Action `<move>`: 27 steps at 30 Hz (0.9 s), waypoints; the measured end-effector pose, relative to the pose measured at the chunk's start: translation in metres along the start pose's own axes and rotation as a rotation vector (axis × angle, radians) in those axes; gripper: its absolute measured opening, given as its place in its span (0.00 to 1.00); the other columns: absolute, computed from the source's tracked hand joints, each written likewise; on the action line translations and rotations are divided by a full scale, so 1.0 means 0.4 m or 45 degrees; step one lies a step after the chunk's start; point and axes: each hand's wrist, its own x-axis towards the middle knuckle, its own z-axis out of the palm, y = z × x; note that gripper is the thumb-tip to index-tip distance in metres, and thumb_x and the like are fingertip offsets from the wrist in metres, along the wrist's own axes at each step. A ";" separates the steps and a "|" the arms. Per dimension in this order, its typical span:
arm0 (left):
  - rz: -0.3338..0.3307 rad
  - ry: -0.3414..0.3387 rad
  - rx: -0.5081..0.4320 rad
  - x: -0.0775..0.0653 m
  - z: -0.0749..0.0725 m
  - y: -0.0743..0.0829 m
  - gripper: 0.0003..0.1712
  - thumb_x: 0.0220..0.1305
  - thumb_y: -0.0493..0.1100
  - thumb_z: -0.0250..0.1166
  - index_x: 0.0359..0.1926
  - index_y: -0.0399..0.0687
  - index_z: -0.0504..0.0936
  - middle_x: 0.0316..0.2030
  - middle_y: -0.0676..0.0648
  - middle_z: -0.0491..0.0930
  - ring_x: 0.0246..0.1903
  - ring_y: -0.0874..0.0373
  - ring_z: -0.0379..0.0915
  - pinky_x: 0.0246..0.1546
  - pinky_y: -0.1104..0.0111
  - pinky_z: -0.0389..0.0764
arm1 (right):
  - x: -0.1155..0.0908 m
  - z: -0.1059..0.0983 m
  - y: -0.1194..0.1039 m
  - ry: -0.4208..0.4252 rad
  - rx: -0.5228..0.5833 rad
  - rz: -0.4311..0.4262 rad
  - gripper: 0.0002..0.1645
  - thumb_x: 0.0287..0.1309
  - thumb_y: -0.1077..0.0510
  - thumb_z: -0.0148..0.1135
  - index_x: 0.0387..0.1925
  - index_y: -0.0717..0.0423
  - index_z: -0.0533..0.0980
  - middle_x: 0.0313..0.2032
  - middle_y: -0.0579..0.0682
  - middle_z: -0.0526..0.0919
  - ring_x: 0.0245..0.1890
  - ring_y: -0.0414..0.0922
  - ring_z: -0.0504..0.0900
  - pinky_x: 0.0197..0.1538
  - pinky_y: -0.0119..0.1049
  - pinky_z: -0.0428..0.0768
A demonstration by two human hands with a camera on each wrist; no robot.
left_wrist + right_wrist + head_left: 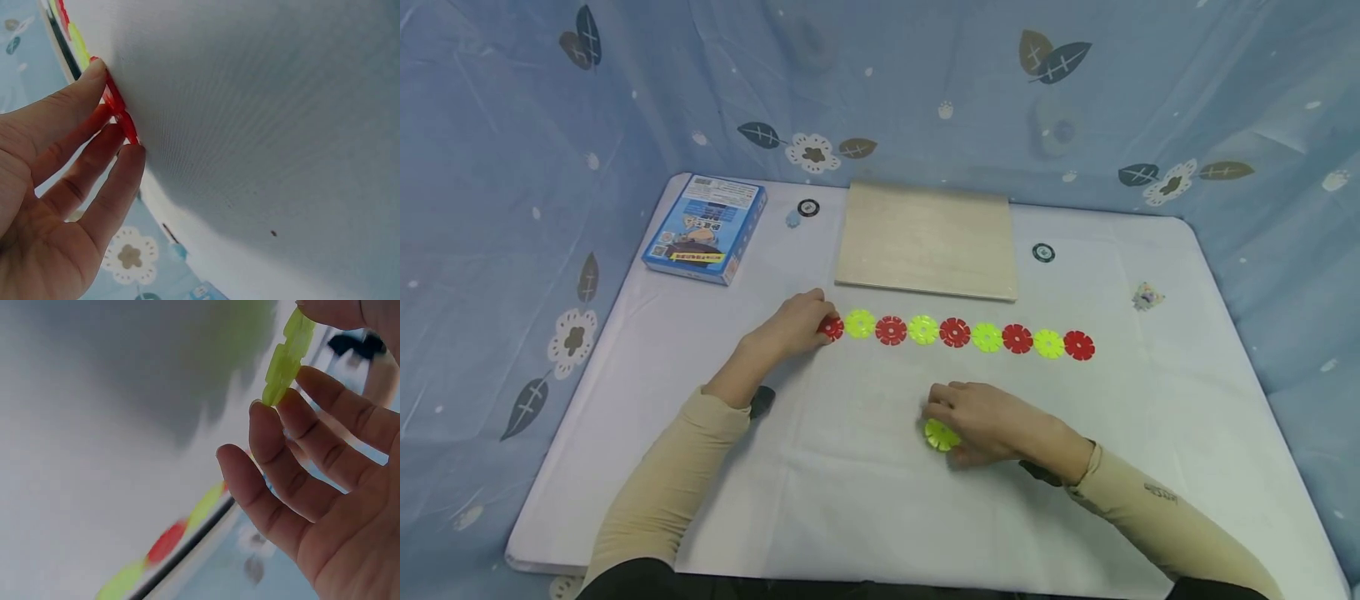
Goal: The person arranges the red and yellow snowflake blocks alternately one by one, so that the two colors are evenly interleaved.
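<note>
A row of flower-shaped notched plastic discs, alternately red and yellow-green, runs across the white table. At its left end my left hand (797, 323) pinches a red disc (831, 328), close against the neighbouring yellow-green disc (860, 323). In the left wrist view the thumb and fingertips are on the edges of that red disc (115, 100), down at the tabletop. Nearer to me, below the row's middle, my right hand (981, 417) holds a loose yellow-green disc (940, 435). The right wrist view shows this disc (289, 359) edge-on between thumb and fingers.
A pale wooden board (928, 242) lies behind the row. The blue box (706, 229) is at the back left, beside a small black ring-shaped piece (808, 207). Another black ring (1043, 252) and a small multicoloured item (1147, 297) lie to the right. Patterned blue cloth (925, 92) surrounds the table (850, 508).
</note>
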 end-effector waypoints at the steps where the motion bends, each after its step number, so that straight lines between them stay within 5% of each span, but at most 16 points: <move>1: -0.004 0.001 -0.005 0.000 0.000 0.000 0.22 0.57 0.39 0.69 0.54 0.37 0.80 0.43 0.42 0.76 0.40 0.52 0.71 0.45 0.62 0.74 | -0.015 -0.001 0.017 0.018 0.005 0.041 0.34 0.41 0.46 0.77 0.52 0.47 0.76 0.47 0.47 0.78 0.43 0.43 0.78 0.47 0.38 0.82; 14: 0.014 0.013 0.012 0.004 0.006 -0.008 0.22 0.57 0.38 0.69 0.53 0.37 0.80 0.42 0.42 0.76 0.39 0.52 0.71 0.45 0.61 0.74 | -0.232 -0.007 0.281 0.139 0.153 0.687 0.32 0.39 0.57 0.75 0.53 0.53 0.78 0.49 0.57 0.77 0.40 0.50 0.79 0.46 0.51 0.81; 20: 0.011 0.008 0.007 0.003 0.006 -0.008 0.22 0.58 0.38 0.69 0.53 0.37 0.80 0.43 0.42 0.76 0.40 0.51 0.71 0.45 0.61 0.74 | -0.298 0.006 0.389 0.120 0.182 0.840 0.35 0.42 0.54 0.74 0.55 0.58 0.75 0.49 0.62 0.76 0.42 0.56 0.79 0.47 0.57 0.78; 27: 0.001 0.007 -0.006 0.000 0.004 -0.006 0.22 0.57 0.38 0.69 0.53 0.37 0.80 0.43 0.42 0.76 0.40 0.51 0.71 0.45 0.61 0.74 | -0.326 0.007 0.446 0.071 0.222 0.952 0.38 0.42 0.52 0.74 0.57 0.60 0.73 0.49 0.66 0.75 0.44 0.59 0.77 0.47 0.59 0.77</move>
